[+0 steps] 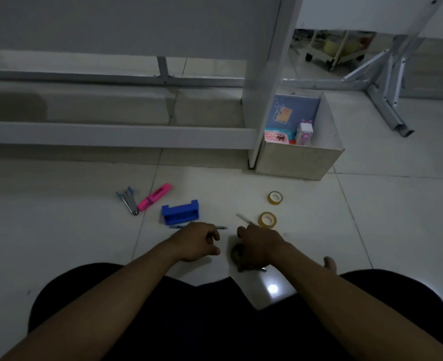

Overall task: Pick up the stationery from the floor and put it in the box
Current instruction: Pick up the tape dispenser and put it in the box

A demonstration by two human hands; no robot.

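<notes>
An open white box (298,160) stands on the tiled floor by a table leg, holding a blue notebook (293,110), a pink pack (276,136) and a small white-and-pink item (304,132). On the floor lie a pink highlighter (154,197), a bunch of pens (129,201), a blue plastic holder (180,212) and two clear tape rolls (275,197) (267,219). My right hand (260,246) is closed around a dark tape roll (237,252); a white pen (244,219) pokes out beyond it. My left hand (197,241) is curled just in front of a blue pen (178,226).
A white table leg (259,74) and low crossbars (111,134) run behind the stationery. A folding metal frame (387,110) stands to the right of the box, a wheeled cart (332,53) farther back. My dark-clothed legs (163,321) fill the bottom.
</notes>
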